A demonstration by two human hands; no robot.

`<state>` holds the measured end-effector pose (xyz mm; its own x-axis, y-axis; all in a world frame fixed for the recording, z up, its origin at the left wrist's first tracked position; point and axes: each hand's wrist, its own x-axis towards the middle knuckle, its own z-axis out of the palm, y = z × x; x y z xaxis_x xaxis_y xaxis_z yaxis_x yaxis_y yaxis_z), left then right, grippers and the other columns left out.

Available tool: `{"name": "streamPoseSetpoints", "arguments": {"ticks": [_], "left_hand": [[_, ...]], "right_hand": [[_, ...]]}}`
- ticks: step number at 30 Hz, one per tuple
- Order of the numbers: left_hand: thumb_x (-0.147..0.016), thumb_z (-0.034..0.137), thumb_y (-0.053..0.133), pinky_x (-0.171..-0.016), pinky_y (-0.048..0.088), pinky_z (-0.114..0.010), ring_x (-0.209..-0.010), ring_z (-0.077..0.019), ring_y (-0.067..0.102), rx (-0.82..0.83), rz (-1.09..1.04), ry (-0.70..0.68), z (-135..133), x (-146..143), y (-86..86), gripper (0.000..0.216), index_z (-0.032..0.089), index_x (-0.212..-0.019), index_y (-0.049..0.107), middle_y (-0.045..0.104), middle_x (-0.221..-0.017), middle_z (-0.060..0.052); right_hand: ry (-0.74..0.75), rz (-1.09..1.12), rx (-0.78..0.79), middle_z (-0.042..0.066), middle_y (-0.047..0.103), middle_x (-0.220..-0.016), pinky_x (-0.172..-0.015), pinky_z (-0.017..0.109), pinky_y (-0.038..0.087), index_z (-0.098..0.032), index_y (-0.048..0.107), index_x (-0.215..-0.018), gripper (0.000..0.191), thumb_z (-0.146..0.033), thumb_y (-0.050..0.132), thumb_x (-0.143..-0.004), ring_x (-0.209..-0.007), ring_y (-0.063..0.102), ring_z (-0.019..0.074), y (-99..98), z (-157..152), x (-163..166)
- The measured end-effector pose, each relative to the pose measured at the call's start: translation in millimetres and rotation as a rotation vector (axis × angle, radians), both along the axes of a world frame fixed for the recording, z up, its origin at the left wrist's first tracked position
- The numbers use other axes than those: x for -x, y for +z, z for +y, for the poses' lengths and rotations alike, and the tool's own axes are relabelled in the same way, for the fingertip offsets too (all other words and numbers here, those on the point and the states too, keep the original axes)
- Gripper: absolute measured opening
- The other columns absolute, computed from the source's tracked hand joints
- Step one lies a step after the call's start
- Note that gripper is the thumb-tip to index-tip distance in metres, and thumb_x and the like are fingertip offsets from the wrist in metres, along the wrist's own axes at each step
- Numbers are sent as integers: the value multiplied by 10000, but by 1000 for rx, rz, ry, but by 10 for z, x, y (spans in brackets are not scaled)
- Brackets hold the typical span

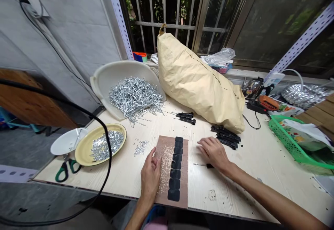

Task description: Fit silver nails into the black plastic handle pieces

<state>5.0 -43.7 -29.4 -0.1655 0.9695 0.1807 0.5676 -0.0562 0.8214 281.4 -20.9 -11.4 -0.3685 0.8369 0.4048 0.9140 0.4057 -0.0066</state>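
My left hand rests at the left edge of a brown board, fingers loosely bent, with no object visible in it. A column of black rounded pads runs down the board, beside a scatter of small pale bits. My right hand is right of the board, palm down with fingers stretched and slightly bent. Just below its fingers lies a tool with a thin metal shaft and a black handle, partly covered by the hand. Black-handled pieces lie in a pile beyond my right hand.
A white basin of metal rods stands back left. Near it are a yellow dish of small metal parts, a white plate and green-handled scissors. Behind sits a large tan sack; a green basket is right.
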Motion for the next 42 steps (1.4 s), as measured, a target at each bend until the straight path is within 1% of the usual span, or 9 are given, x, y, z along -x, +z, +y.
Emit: {"name": "streamPoseSetpoints", "arguments": {"ticks": [6,10,14,18,21,28,33,38,42], "left_hand": [[-872,381,476,-596,469,-279,-581,-136,538,37,-33,12,-42,16,-3,439,133,-1232,519,559,-719,-5],[-901,325,450,-650,486,-270,-673,-131,565,15,-20,-5,-89,170,82,344,171,-1192,553,583,-844,-35],[-919,257,429,-782,488,-312,-905,-177,571,-91,162,-9,87,429,116,310,185,-1200,539,581,-1047,-84],[-911,130,372,-830,464,-388,-952,-230,516,-129,508,-19,429,610,35,306,149,-1167,537,573,-1017,-107],[-879,25,310,-818,457,-389,-955,-237,492,-81,679,3,632,654,-26,353,117,-1145,524,558,-1024,-121],[-856,4,343,-740,434,-332,-885,-235,526,159,907,39,820,719,-54,270,120,-895,583,559,-926,-114],[-885,82,389,-676,431,-303,-795,-200,564,176,795,55,860,756,-78,205,133,-859,585,581,-870,-88],[-904,172,431,-703,457,-308,-805,-188,572,65,596,-7,735,662,-84,183,154,-850,605,601,-839,-68],[-943,255,369,-893,450,-383,-1091,-232,524,-105,585,-10,573,664,-143,290,147,-1092,593,606,-1110,-114]], "right_hand": [[-55,-85,-2,66,628,-903,-702,290,307,-196,651,-952,249,-272,414,-944,-841,470,187,-61,1176,178],[-36,-111,-11,83,616,-894,-697,324,268,-206,649,-1021,238,-333,482,-906,-858,434,225,-235,1501,299],[-49,-189,-19,74,599,-883,-689,330,261,-214,640,-1008,254,-373,470,-909,-858,428,228,-372,1543,351],[-34,-209,23,72,586,-899,-675,314,285,-183,602,-1089,266,-295,418,-933,-833,438,207,-432,1520,381],[-21,-248,39,69,569,-890,-661,309,292,-211,562,-1184,302,-227,400,-930,-806,431,203,-436,1504,404],[-63,-245,104,70,556,-870,-594,293,265,-228,614,-996,221,-293,413,-929,-753,412,192,-366,1470,397],[-57,-207,87,69,546,-848,-589,283,259,-202,604,-879,214,-288,414,-928,-746,410,183,-391,1423,341],[-9,-110,44,61,547,-895,-587,266,297,-199,593,-918,201,-281,410,-934,-800,469,176,-389,1311,248],[-5,9,-32,59,560,-961,-605,251,352,-191,578,-975,219,-295,387,-951,-823,526,157,-279,1123,162]]}}
